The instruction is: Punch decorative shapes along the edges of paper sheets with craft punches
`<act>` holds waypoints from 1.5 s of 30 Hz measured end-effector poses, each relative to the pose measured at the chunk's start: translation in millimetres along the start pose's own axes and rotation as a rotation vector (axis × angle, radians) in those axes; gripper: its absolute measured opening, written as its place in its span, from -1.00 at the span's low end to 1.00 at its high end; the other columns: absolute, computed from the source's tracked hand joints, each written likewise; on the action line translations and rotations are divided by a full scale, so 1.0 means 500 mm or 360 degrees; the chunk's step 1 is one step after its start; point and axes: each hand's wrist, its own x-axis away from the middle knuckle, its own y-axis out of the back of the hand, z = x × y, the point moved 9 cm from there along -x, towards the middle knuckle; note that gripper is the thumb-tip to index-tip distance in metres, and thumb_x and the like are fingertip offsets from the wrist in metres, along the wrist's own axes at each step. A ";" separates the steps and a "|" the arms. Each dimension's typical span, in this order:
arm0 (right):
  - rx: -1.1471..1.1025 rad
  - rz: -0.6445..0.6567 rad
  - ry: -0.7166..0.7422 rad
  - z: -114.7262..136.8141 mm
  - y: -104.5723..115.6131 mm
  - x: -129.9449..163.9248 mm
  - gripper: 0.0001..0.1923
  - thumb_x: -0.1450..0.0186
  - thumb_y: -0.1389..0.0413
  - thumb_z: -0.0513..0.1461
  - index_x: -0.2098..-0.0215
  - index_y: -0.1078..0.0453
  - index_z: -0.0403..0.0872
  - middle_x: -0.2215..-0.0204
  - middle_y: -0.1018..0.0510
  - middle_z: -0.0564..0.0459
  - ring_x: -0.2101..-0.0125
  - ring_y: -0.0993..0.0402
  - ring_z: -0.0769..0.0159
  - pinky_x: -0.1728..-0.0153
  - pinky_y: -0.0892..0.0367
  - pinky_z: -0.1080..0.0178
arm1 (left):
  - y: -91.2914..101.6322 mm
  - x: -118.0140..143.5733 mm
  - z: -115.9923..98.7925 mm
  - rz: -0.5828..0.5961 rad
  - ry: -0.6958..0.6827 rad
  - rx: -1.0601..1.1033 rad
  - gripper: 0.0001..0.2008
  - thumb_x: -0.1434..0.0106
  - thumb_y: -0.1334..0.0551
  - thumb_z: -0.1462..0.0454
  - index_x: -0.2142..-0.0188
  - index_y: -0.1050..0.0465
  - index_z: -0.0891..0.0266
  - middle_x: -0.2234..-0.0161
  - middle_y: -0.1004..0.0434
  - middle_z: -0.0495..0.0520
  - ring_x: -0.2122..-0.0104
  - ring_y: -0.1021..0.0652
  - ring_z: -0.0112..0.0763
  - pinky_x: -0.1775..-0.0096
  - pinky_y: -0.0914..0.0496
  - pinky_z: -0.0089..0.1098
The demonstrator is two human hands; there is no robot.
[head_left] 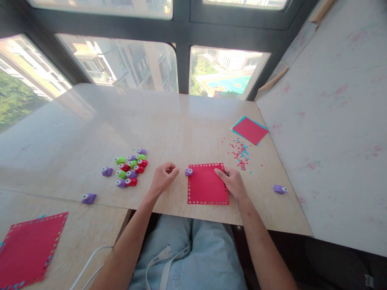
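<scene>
A square sheet of red paper point(207, 186) lies at the table's front edge, with small holes punched along its borders. My right hand point(234, 183) grips its right edge, thumb on top and fingers partly hidden. At the sheet's left edge sits a small purple craft punch point(189, 172), which neither hand touches. Just left of that punch, my left hand point(165, 175) is held with its fingers curled in, and I see nothing in it. Further left stands a cluster of purple, green and red craft punches point(131, 165).
Red and blue confetti point(241, 155) is scattered below a stack of coloured paper point(250, 129). Single purple punches stand at right point(280, 189) and left point(89, 198). Another punched red sheet point(32, 247) lies lower left, near a white cable point(90, 259). Windows and a papered wall point(338, 133) border the table.
</scene>
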 end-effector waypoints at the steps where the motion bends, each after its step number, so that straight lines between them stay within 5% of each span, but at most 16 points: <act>1: 0.0016 -0.0020 0.0005 0.002 0.002 0.000 -0.55 -0.22 -0.14 0.11 0.44 -0.46 -0.11 0.54 -0.53 0.03 0.55 -0.41 0.30 0.59 -0.23 0.34 | -0.006 0.001 0.006 0.0093 0.0090 -0.0045 -0.71 -0.15 -0.18 0.12 0.58 -0.29 0.24 0.64 -0.28 -0.10 0.60 -0.32 -0.50 0.55 -0.17 -0.51; 5: -0.0008 -0.0035 -0.0028 0.001 0.001 -0.001 -0.56 -0.22 -0.15 0.11 0.43 -0.47 -0.11 0.54 -0.54 0.04 0.55 -0.41 0.30 0.59 -0.23 0.34 | -0.044 0.007 0.022 0.0451 0.0367 -0.0047 -0.70 -0.11 -0.16 0.11 0.62 -0.22 0.22 0.72 -0.21 -0.13 0.71 -0.25 -0.55 0.64 -0.08 -0.53; 15: -0.0126 0.0072 -0.0193 -0.015 -0.007 -0.005 -0.62 -0.24 -0.17 0.07 0.33 -0.53 -0.08 0.45 -0.61 0.00 0.49 -0.50 0.23 0.54 -0.32 0.31 | -0.081 0.010 0.032 0.0739 0.0623 0.0031 -0.55 -0.18 -0.15 -0.10 0.51 -0.36 0.25 0.61 -0.47 0.03 0.74 -0.42 -0.48 0.72 -0.12 -0.54; 20: -0.0118 0.0105 -0.0260 -0.020 -0.006 -0.001 -0.61 -0.23 -0.17 0.08 0.33 -0.55 -0.07 0.44 -0.61 -0.01 0.46 -0.52 0.19 0.52 -0.36 0.29 | -0.085 0.018 0.040 0.0768 0.0654 -0.0053 -0.46 -0.15 -0.15 -0.22 0.51 -0.30 0.22 0.58 -0.50 0.04 0.69 -0.48 -0.40 0.75 -0.14 -0.54; 45: -0.0129 0.0198 -0.0536 -0.049 -0.007 0.018 -0.60 -0.26 -0.17 0.06 0.29 -0.54 -0.12 0.48 -0.58 -0.03 0.47 -0.50 0.20 0.54 -0.34 0.31 | -0.104 0.020 0.037 0.0864 0.0836 0.0124 -0.48 -0.19 -0.15 -0.18 0.52 -0.27 0.22 0.55 -0.54 0.02 0.68 -0.47 -0.45 0.67 -0.23 -0.52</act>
